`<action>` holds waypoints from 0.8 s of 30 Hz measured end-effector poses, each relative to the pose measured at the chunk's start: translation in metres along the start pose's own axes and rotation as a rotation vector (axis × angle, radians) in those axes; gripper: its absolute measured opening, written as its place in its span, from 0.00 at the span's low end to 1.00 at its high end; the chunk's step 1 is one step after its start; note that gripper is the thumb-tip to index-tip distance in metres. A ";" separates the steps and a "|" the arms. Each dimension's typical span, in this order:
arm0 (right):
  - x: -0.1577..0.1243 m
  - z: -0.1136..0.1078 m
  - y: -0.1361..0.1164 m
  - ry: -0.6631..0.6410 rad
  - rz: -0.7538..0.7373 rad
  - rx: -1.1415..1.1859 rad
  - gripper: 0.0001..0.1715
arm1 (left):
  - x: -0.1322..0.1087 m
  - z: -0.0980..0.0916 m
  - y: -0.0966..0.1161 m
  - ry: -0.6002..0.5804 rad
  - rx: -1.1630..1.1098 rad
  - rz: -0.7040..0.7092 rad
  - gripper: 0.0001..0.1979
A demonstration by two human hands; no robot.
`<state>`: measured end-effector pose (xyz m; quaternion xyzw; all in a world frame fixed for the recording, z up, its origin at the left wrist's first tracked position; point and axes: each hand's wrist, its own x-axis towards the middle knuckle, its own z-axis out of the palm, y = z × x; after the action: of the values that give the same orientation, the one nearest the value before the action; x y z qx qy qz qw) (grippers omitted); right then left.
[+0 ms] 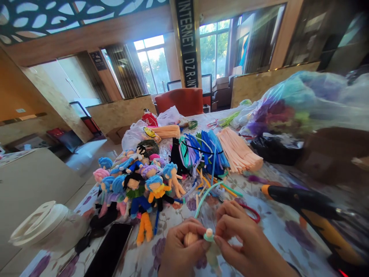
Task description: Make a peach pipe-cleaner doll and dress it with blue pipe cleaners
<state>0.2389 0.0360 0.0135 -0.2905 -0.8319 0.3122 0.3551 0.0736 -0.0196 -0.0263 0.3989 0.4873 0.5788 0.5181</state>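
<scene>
Left hand [180, 248] and right hand [243, 240] meet low over the floral tablecloth [178, 215], the fingertips of both pinched on 1 small peach-and-mint fuzzy pipe-cleaner piece [208, 234] held between them. Finished pipe-cleaner dolls [138, 188] lie just beyond the left hand, a black phone [111, 250] beside it. A black-and-orange glue gun [300, 198] lies to the right, apart

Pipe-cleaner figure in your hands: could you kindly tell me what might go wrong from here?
The small pipe-cleaner figure, pinched between the left hand and right hand, could slip or lose its shape. The glue gun lies close beside the right hand, with its nozzle pointing that way. If it is hot, a burn seems possible.
</scene>
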 end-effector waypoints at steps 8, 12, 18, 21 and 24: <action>0.000 0.000 0.006 0.006 -0.073 0.026 0.10 | 0.001 0.002 0.000 0.022 -0.024 0.069 0.10; 0.001 -0.001 0.007 -0.004 -0.106 0.031 0.13 | 0.000 0.000 -0.002 0.002 -0.040 0.118 0.08; 0.001 -0.004 0.002 0.078 -0.244 -0.006 0.13 | 0.000 0.001 0.006 -0.054 0.146 0.384 0.04; 0.001 -0.010 -0.003 0.100 -0.333 -0.063 0.12 | -0.001 0.002 0.015 -0.086 0.325 0.635 0.11; 0.002 -0.015 -0.007 0.069 -0.394 -0.144 0.10 | -0.002 0.002 0.023 -0.133 0.446 0.830 0.12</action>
<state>0.2482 0.0378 0.0275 -0.1574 -0.8801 0.1662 0.4161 0.0716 -0.0214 -0.0036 0.6976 0.3648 0.5912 0.1751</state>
